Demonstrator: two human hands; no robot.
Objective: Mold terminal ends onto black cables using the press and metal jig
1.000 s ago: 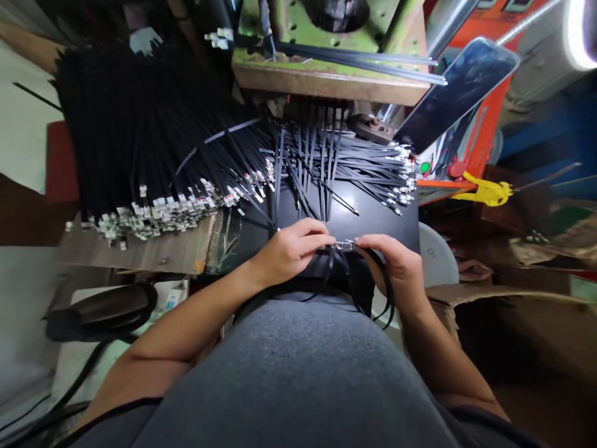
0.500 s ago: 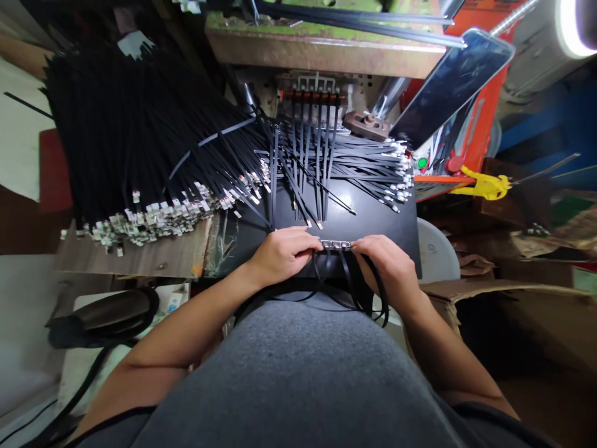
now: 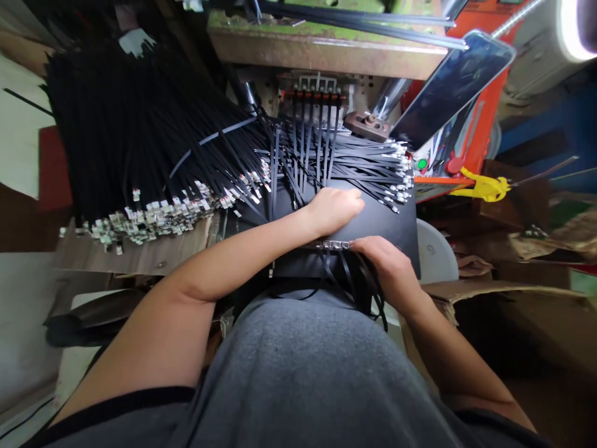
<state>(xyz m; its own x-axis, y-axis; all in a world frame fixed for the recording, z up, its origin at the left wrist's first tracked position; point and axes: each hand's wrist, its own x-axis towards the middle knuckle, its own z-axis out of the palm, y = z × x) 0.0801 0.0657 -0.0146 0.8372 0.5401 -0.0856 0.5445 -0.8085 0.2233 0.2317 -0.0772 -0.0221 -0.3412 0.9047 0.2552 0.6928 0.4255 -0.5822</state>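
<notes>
My right hand pinches the right end of a short silver metal holder at the near edge of the black work surface. Several flat black straps hang from this holder towards my lap. Curled closed, my left hand lies over the surface beyond the holder, across the lower ends of black straps. What its fingers hold, if anything, is hidden. Those straps run down from a slotted metal fixture under the press. Loose straps with silver ends lie to the right.
A big heap of black straps with silver ends covers the left side, on a wooden board. Above the fixture is a thick press plate. A dark panel, yellow cutters and a cardboard box stand right.
My left hand has let go of the holder's left end and moved forward and right over the surface, closing its fingers. My right hand still holds the right end.
</notes>
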